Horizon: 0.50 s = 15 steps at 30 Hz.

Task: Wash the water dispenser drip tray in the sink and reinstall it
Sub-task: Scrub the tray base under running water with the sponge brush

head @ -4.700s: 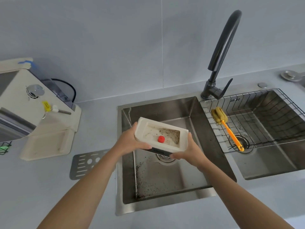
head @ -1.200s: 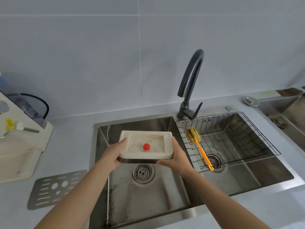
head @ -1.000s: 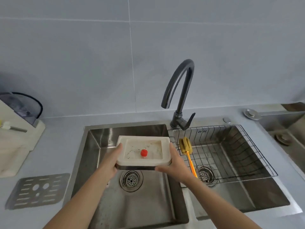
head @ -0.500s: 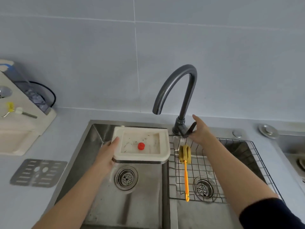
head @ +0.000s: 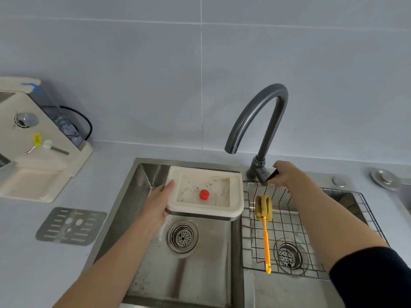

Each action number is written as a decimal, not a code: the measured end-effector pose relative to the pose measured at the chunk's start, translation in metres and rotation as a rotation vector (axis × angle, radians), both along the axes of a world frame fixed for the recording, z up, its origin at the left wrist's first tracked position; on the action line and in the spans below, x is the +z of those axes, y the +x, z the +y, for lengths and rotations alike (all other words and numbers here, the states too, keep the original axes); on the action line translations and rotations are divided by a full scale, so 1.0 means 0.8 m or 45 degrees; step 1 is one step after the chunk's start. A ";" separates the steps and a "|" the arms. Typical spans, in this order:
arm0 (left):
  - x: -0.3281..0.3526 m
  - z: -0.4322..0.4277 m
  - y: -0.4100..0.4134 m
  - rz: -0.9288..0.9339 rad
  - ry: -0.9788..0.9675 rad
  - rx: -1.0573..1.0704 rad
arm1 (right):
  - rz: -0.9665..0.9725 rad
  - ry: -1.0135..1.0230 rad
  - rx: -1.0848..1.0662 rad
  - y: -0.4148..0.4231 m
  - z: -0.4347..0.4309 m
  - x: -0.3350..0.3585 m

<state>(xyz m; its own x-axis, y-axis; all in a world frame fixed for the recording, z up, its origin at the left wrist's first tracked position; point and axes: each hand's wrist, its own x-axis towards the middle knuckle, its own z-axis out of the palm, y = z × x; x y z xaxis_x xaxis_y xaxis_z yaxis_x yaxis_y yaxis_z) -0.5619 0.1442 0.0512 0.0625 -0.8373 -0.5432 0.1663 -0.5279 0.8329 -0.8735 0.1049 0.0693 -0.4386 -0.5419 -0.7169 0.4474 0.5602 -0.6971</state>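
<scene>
The white drip tray (head: 235,194), speckled with dark dirt and with a small red float in its basin, hangs level over the left sink basin (head: 191,263). My left hand (head: 159,202) holds it alone by its left edge. The spout of the dark curved faucet (head: 262,116) ends above the tray's right side, and no water is running. My right hand (head: 285,174) is closed around the faucet's lever at its base. The beige water dispenser (head: 31,138) stands on the counter at the far left, its tray slot open. The metal grate (head: 71,225) lies flat on the counter beside the sink.
A wire rack (head: 311,230) sits in the right basin with a yellow sponge brush (head: 264,218) on an orange handle lying on it. Each basin has a round drain. A tiled wall rises behind the counter. A round metal cap (head: 385,178) lies at the far right.
My right hand let go of the tray and took hold of the faucet lever. The tray, now held by the left hand only, moved back under the spout.
</scene>
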 end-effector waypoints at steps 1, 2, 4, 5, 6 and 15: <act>-0.001 -0.001 -0.001 -0.002 -0.003 -0.005 | -0.095 0.023 -0.040 0.008 0.002 0.006; -0.002 -0.001 -0.001 -0.002 -0.006 -0.010 | -0.114 0.031 -0.036 0.007 0.003 0.007; -0.005 -0.002 -0.001 -0.007 -0.012 -0.009 | 0.040 0.007 0.066 0.002 0.000 -0.001; -0.007 -0.002 -0.001 -0.012 -0.014 -0.006 | 0.101 0.047 0.160 0.005 0.000 0.000; -0.009 -0.003 0.000 -0.016 -0.015 -0.009 | 0.100 0.020 0.163 0.001 0.001 -0.006; -0.014 -0.004 0.001 -0.017 0.011 -0.064 | -0.193 -0.120 -0.063 -0.004 0.011 -0.012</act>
<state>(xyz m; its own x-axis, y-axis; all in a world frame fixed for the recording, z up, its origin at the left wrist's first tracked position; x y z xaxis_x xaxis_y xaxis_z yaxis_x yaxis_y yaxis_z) -0.5613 0.1408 0.0403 0.0279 -0.8349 -0.5498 0.1285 -0.5424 0.8302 -0.8771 0.1141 0.0599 -0.3568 -0.5904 -0.7239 0.5768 0.4703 -0.6679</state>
